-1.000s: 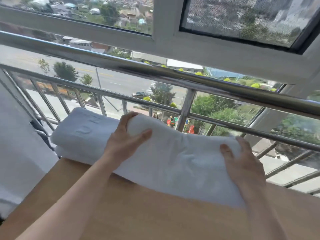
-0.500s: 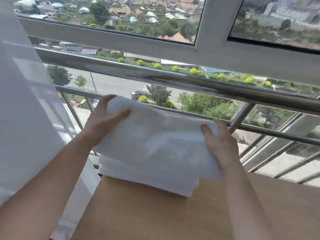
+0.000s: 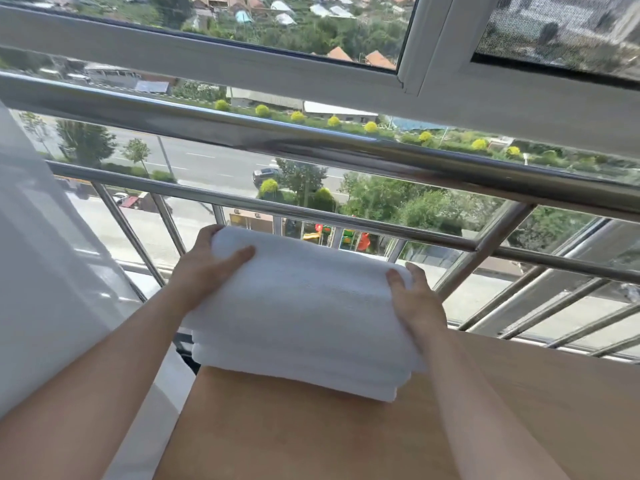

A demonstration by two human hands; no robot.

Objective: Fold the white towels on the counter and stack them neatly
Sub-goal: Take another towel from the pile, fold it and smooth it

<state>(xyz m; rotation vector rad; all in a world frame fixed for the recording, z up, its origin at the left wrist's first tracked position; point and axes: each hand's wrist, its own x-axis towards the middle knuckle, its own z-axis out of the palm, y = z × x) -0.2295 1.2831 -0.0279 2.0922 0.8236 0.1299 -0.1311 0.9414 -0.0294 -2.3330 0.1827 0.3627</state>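
Note:
A folded white towel (image 3: 304, 299) lies on top of a stack of folded white towels (image 3: 294, 375) at the far left corner of the wooden counter (image 3: 311, 438). My left hand (image 3: 204, 268) grips the top towel's left end, thumb on top and fingers curled round the far edge. My right hand (image 3: 415, 299) holds its right end, thumb on top and fingers wrapped over the side. The top towel sits roughly in line with the ones beneath it.
A steel railing (image 3: 311, 147) with slanted bars runs right behind the stack, in front of the window. A white curtain (image 3: 45, 271) hangs at the left. The counter's left edge drops off just below the stack.
Both hands carried the folded towel to the left and lowered it onto the stack of towels. The view has shifted left with it.

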